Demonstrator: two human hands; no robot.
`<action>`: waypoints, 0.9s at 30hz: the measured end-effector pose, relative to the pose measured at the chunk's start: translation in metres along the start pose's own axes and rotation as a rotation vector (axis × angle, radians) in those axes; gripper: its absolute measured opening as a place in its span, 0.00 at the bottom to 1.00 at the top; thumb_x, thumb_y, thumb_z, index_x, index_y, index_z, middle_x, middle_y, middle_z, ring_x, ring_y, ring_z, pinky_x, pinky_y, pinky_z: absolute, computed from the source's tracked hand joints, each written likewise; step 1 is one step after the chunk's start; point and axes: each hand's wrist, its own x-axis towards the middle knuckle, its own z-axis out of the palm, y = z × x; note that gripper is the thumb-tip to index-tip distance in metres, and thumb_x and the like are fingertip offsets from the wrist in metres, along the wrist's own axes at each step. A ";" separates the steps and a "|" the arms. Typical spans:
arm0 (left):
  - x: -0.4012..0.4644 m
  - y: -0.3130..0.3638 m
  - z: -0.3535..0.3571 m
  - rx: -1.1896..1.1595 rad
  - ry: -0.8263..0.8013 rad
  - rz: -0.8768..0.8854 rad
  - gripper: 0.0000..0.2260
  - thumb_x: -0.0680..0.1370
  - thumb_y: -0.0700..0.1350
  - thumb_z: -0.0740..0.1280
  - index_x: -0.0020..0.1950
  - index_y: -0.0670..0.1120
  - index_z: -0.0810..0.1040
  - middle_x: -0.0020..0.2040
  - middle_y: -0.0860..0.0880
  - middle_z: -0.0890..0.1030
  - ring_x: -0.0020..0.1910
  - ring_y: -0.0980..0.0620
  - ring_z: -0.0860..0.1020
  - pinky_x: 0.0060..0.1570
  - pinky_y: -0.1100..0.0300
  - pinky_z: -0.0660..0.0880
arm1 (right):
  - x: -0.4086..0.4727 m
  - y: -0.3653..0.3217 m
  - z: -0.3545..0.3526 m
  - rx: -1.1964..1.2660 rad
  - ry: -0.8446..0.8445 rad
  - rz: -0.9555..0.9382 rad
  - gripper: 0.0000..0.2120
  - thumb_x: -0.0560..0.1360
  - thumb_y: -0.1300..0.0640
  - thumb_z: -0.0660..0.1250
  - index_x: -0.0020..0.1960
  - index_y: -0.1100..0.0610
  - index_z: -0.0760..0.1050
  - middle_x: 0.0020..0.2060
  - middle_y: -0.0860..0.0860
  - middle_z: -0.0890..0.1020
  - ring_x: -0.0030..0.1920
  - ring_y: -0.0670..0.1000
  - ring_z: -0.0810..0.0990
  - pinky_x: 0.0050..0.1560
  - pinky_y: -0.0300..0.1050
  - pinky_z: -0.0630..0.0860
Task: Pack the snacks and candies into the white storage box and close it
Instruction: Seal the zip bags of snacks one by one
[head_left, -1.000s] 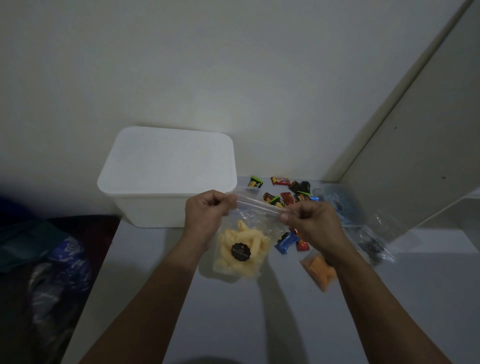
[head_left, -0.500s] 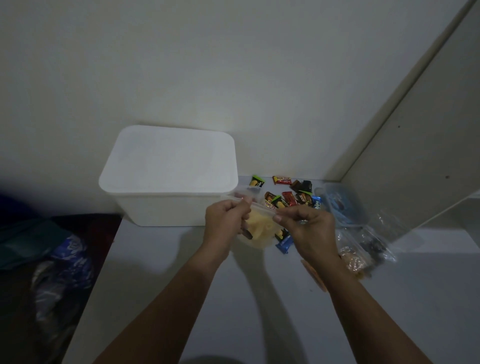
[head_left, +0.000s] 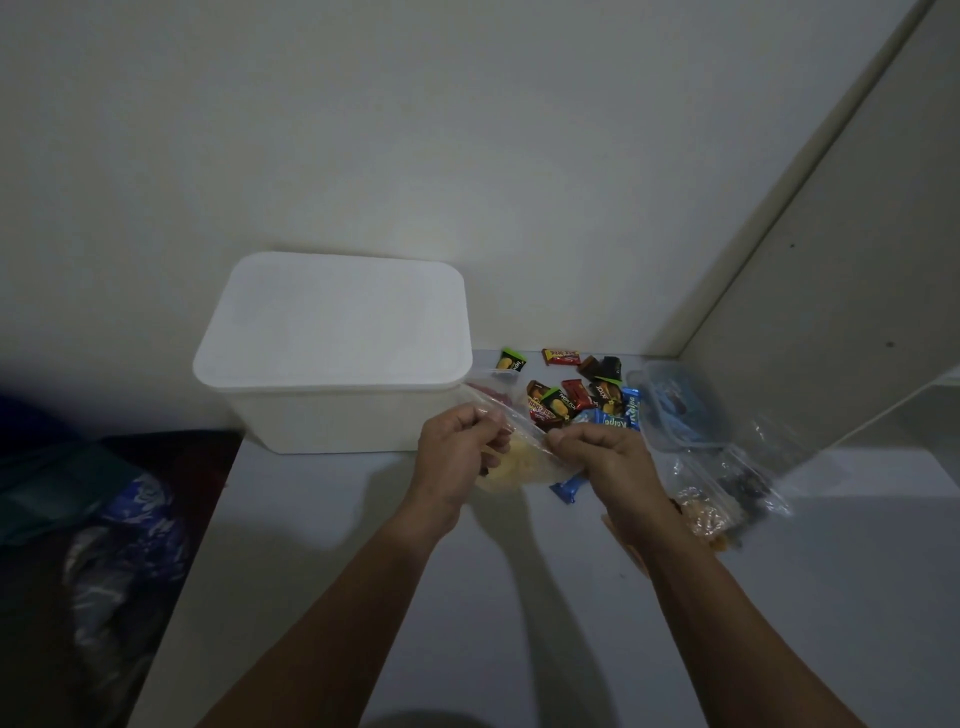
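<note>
The white storage box (head_left: 332, 415) stands at the back left of the table with its lid (head_left: 337, 322) on. Just in front of its right corner, my left hand (head_left: 457, 452) and my right hand (head_left: 608, 462) both pinch the top strip of a clear zip bag of yellow snacks (head_left: 519, 462). The bag hangs between my hands, partly hidden by them. Several small wrapped candies (head_left: 571, 395) lie scattered behind my hands, and a blue one (head_left: 566, 488) lies below the bag.
Clear zip bags of snacks (head_left: 717, 499) and a round clear container (head_left: 680, 405) lie at the right. A wall panel (head_left: 831, 260) rises at the right. Left of the table's edge, dark bags and cloth (head_left: 119, 545) lie on the floor.
My hands have drawn closer together along the bag's top strip and moved toward the box. The bag has lifted and bunched up between them.
</note>
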 end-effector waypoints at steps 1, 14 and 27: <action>0.001 -0.001 0.000 0.008 -0.002 -0.010 0.12 0.78 0.40 0.63 0.35 0.43 0.80 0.31 0.47 0.79 0.36 0.45 0.75 0.40 0.52 0.71 | 0.000 0.000 -0.001 0.005 -0.007 0.014 0.08 0.74 0.61 0.68 0.40 0.63 0.83 0.35 0.58 0.82 0.38 0.49 0.78 0.40 0.43 0.73; 0.012 -0.057 0.014 0.206 0.001 -0.064 0.06 0.76 0.41 0.65 0.51 0.47 0.79 0.48 0.49 0.80 0.50 0.50 0.77 0.48 0.57 0.73 | -0.014 0.041 -0.032 0.176 0.010 0.219 0.09 0.75 0.62 0.66 0.39 0.63 0.83 0.34 0.57 0.82 0.37 0.55 0.80 0.43 0.48 0.77; 0.016 -0.085 0.118 0.305 -0.251 -0.112 0.10 0.73 0.41 0.71 0.54 0.46 0.79 0.51 0.47 0.81 0.50 0.51 0.79 0.49 0.59 0.76 | -0.041 0.106 -0.111 -0.071 0.376 0.222 0.08 0.71 0.66 0.72 0.38 0.55 0.82 0.34 0.55 0.82 0.34 0.52 0.79 0.37 0.47 0.78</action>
